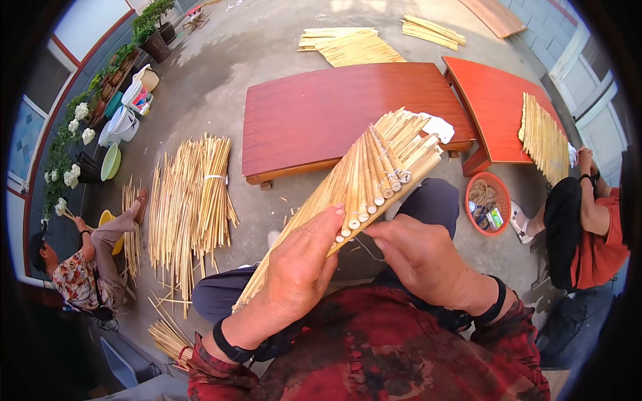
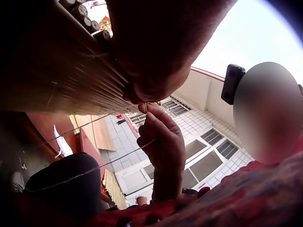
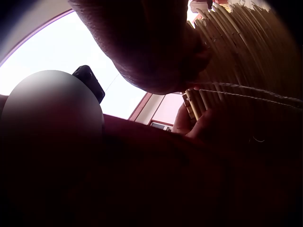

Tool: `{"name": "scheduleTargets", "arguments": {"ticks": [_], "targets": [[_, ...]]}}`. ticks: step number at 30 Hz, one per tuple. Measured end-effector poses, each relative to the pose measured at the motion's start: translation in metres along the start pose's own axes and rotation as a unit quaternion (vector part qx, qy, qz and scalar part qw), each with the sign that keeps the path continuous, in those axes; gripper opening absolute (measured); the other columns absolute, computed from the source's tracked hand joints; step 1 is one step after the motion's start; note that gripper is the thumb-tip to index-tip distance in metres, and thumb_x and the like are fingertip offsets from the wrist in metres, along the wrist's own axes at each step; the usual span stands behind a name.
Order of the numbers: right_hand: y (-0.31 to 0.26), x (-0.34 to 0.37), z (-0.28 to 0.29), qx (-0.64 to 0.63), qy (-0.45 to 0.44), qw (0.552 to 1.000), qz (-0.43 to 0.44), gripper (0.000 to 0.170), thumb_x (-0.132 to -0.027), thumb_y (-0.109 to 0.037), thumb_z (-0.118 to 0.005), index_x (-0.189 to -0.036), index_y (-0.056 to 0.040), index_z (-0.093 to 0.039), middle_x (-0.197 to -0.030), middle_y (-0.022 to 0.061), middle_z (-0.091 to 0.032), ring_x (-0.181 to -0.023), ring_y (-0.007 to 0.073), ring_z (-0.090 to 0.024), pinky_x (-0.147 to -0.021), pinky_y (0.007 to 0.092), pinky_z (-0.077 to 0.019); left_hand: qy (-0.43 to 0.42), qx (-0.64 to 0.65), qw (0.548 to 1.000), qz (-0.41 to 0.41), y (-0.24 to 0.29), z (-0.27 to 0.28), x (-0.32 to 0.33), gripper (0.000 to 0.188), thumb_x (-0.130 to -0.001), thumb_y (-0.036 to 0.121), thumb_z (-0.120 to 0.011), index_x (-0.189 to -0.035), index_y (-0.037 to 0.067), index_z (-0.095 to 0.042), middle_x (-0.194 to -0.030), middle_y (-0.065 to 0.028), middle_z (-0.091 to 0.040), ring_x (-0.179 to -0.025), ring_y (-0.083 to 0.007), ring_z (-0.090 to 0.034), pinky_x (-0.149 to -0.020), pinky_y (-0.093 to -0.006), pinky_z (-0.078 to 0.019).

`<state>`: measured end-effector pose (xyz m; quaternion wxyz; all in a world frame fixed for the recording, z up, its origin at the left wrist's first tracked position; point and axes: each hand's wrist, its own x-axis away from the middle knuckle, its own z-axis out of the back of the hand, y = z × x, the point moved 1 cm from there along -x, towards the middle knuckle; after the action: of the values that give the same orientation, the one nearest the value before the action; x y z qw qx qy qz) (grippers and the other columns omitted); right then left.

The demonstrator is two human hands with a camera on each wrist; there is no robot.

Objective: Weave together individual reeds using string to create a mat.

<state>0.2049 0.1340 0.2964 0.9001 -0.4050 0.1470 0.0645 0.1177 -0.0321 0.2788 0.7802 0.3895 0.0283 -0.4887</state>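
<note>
A mat of pale reed stalks (image 1: 328, 190), sewn side by side, lies slantwise over the person's lap. The left hand (image 1: 297, 264) grips its near edge, thumb on top beside the round cut ends. Close to that edge, the right hand (image 1: 418, 254) pinches a thin thread between thumb and forefinger. In the left wrist view this thread (image 2: 94, 169) loops down from the right hand (image 2: 163, 137) below the mat (image 2: 75, 80). Two strands of thread (image 3: 255, 90) cross under the stalks in the right wrist view, where the left hand's fingers (image 3: 203, 124) show at the edge.
A dark red low table (image 1: 334, 113) stands ahead, with an orange-red table (image 1: 498, 100) beside it. Loose reed bundles (image 1: 190, 200) lie on the left floor. An orange basket (image 1: 488, 226) sits at right. Two other people sit at either side, one holding a mat (image 1: 543, 140).
</note>
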Motion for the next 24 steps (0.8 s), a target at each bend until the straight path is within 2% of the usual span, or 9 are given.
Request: {"name": "scheduleTargets", "arguments": {"ticks": [2,4,5,7,8,10,13,16,24], "targets": [[0.003,0.007,-0.002,-0.021,0.005,1.000,-0.011,0.023,-0.076,0.000,-0.056,-0.099,-0.0030,-0.055,-0.077,0.0137,-0.056,-0.067,0.0308,-0.058,-0.057,0.0335,-0.0478,0.007,0.001,1.000,-0.010,0.001,-0.003,0.004,0.059,-0.060,-0.011,-0.060,-0.117,-0.001,-0.046,-0.114,-0.0176,-0.053,-0.099,-0.0326,-0.055,-0.081,-0.0349,-0.0452],[0.005,0.012,0.001,-0.058,-0.008,0.997,-0.040,0.021,-0.079,-0.002,-0.056,-0.100,-0.0021,-0.056,-0.083,0.0132,-0.058,-0.067,0.0246,-0.059,-0.059,0.0296,-0.0477,-0.005,0.052,0.998,0.024,0.001,-0.005,0.004,0.054,-0.065,-0.010,-0.060,-0.115,0.002,-0.047,-0.114,-0.0154,-0.054,-0.101,-0.0320,-0.054,-0.083,-0.0345,-0.0441],[0.005,0.014,0.002,-0.054,-0.012,0.998,-0.040,0.021,-0.079,-0.002,-0.056,-0.100,-0.0021,-0.056,-0.083,0.0132,-0.058,-0.067,0.0246,-0.059,-0.059,0.0296,-0.0477,-0.001,0.056,0.998,0.025,0.003,-0.005,0.004,0.054,-0.065,-0.010,-0.060,-0.115,0.002,-0.047,-0.114,-0.0154,-0.054,-0.101,-0.0320,-0.054,-0.083,-0.0345,-0.0441],[0.006,0.019,0.004,-0.156,-0.039,0.973,-0.166,0.017,-0.082,-0.005,-0.056,-0.098,-0.0007,-0.058,-0.086,0.0104,-0.060,-0.069,0.0162,-0.060,-0.059,0.0258,-0.0466,-0.022,0.068,0.996,0.055,0.007,-0.006,0.001,0.056,-0.063,-0.009,-0.061,-0.116,0.002,-0.046,-0.118,-0.0155,-0.051,-0.105,-0.0320,-0.051,-0.086,-0.0355,-0.0426],[0.006,0.022,0.006,-0.150,-0.042,0.974,-0.166,0.017,-0.082,-0.005,-0.056,-0.098,-0.0007,-0.058,-0.086,0.0104,-0.060,-0.069,0.0162,-0.060,-0.059,0.0258,-0.0466,-0.017,0.074,0.996,0.055,0.007,-0.007,0.002,0.056,-0.063,-0.009,-0.061,-0.116,0.002,-0.046,-0.118,-0.0155,-0.051,-0.105,-0.0320,-0.051,-0.086,-0.0355,-0.0426],[0.007,0.029,0.007,-0.213,-0.055,0.949,-0.227,0.017,-0.085,-0.009,-0.055,-0.099,-0.0003,-0.058,-0.086,0.0056,-0.060,-0.067,0.0087,-0.055,-0.057,0.0220,-0.0443,-0.028,0.080,0.994,0.075,0.006,-0.010,0.005,0.060,-0.063,-0.008,-0.060,-0.119,0.003,-0.044,-0.123,-0.0159,-0.046,-0.110,-0.0313,-0.047,-0.089,-0.0358,-0.0396],[0.005,0.035,0.008,-0.238,-0.057,0.932,-0.267,0.018,-0.086,-0.011,-0.053,-0.100,-0.0003,-0.059,-0.085,0.0030,-0.059,-0.063,0.0056,-0.051,-0.054,0.0191,-0.0416,-0.064,0.089,0.991,0.083,0.010,-0.009,0.002,0.061,-0.063,-0.008,-0.057,-0.122,0.003,-0.042,-0.127,-0.0165,-0.042,-0.114,-0.0307,-0.044,-0.092,-0.0359,-0.0366],[0.007,0.042,0.007,-0.234,-0.055,0.933,-0.266,0.019,-0.087,-0.010,-0.052,-0.102,-0.0015,-0.059,-0.084,0.0013,-0.058,-0.059,0.0039,-0.046,-0.051,0.0177,-0.0392,-0.098,0.099,0.988,0.071,0.009,-0.011,0.001,0.063,-0.063,-0.007,-0.056,-0.124,0.003,-0.040,-0.128,-0.0164,-0.041,-0.117,-0.0304,-0.040,-0.095,-0.0363,-0.0338],[-0.003,0.044,0.012,-0.190,-0.040,0.934,-0.299,0.020,-0.087,-0.010,-0.051,-0.105,-0.0038,-0.059,-0.086,0.0009,-0.059,-0.056,0.0039,-0.045,-0.048,0.0181,-0.0380,-0.105,0.094,0.989,0.052,0.011,-0.015,-0.001,0.064,-0.063,-0.008,-0.055,-0.124,0.002,-0.040,-0.126,-0.0169,-0.042,-0.118,-0.0306,-0.039,-0.095,-0.0373,-0.0333]]}}
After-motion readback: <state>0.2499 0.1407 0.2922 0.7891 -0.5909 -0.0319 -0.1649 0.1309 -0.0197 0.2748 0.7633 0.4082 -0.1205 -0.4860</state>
